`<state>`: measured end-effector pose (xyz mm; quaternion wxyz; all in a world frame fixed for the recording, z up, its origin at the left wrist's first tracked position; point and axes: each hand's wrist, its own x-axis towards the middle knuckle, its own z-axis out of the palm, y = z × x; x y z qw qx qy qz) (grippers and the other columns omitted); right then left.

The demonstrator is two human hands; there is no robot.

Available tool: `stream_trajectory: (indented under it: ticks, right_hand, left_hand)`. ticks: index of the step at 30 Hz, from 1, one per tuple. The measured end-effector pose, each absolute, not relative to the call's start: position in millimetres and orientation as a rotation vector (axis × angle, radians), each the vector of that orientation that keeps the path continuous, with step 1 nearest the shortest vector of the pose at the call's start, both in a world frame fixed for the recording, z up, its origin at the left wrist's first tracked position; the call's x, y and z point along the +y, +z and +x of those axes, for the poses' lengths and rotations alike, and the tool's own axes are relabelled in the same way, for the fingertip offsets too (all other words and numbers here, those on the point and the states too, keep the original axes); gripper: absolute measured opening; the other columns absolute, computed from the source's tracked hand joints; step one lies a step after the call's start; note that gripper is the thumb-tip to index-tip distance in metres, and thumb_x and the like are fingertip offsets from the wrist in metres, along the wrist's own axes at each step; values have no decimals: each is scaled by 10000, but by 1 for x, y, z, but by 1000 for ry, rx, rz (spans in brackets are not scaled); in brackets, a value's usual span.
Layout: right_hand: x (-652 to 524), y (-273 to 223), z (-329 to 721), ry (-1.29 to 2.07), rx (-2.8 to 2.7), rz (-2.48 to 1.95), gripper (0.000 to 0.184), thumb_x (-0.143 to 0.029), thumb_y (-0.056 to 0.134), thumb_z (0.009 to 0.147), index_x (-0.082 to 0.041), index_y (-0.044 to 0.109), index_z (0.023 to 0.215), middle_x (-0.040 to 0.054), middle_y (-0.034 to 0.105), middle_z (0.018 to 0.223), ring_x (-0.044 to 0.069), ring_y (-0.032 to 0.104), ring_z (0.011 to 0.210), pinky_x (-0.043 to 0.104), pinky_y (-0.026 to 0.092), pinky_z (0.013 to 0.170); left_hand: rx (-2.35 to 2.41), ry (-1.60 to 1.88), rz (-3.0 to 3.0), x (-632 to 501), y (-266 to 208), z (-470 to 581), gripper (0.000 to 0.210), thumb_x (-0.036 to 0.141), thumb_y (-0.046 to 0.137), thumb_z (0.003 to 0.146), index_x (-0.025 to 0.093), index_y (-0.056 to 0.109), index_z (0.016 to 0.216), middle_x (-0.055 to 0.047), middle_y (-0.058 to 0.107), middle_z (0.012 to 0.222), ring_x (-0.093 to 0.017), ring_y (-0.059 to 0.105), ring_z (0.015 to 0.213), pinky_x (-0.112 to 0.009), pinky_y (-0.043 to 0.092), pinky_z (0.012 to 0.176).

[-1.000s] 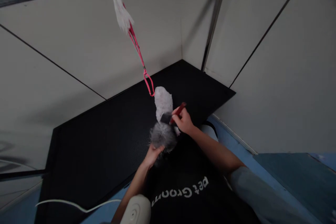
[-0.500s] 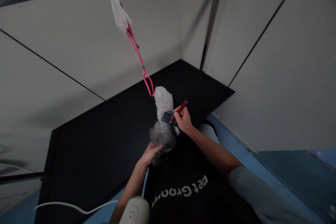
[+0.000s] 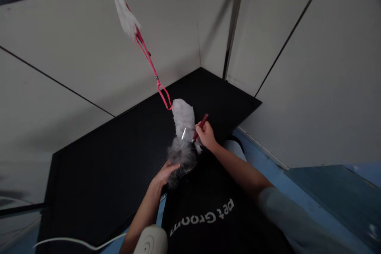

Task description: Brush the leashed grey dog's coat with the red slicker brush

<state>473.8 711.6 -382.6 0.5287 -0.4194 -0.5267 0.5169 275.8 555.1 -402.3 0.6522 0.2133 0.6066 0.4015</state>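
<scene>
Head view: the right hand (image 3: 206, 135) pinches the brush (image 3: 195, 136) by its red handle (the brush head catches light). The left hand (image 3: 167, 171) lays its thumb on grey fur; its finger closure cannot be determined. The grey-and-white animal (image 3: 181, 147) is located at the near edge of the black table (image 3: 113, 170), its white end beside the pink loop (image 3: 161, 92).

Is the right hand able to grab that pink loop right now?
Probably not straight away: the right hand holds a red-handled tool, and the white furry body lies between that hand and the pink loop. Over the body, though, the way looks open.
</scene>
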Motion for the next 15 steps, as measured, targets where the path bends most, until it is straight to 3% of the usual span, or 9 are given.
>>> stream_trajectory:
  ticks: [2, 6, 11, 15]
  right_hand:
    - [714, -382, 472, 1160, -1138, -1030, 212, -433, 574, 871, -251, 507, 957, 5, 625, 843, 163, 618, 720, 295, 537, 664]
    - [714, -381, 470, 1362, -1403, -894, 202, -363, 662, 817, -242, 542, 924, -5, 653, 815, 160, 630, 704, 296, 548, 670]
    - [714, -374, 474, 1188, -1217, -1014, 172, -313, 622, 839, -240, 534, 968, 5, 672, 867, 156, 655, 731, 304, 564, 714]
    - [710, -372, 475, 1372, -1512, -897, 200, -297, 675, 794, -232, 566, 949, 13, 693, 871, 171, 679, 743, 313, 568, 714]
  left_hand:
    - [1381, 902, 484, 556, -402, 276, 460, 262, 895, 544, 160, 736, 963, -143, 794, 1044, -363, 713, 1064, -456, 506, 1014]
    - [1395, 892, 492, 558, -401, 277, 454, 277, 898, 537, 170, 739, 948, -122, 798, 1042, -353, 711, 1083, -442, 503, 1028]
    - [1454, 942, 503, 557, -399, 280, 534, 302, 940, 469, 174, 735, 945, -117, 798, 1023, -350, 719, 1039, -454, 505, 1028]
    - [1434, 966, 541, 556, -400, 284, 585, 357, 958, 474, 165, 734, 979, -121, 792, 1034, -353, 712, 1055, -456, 497, 1040]
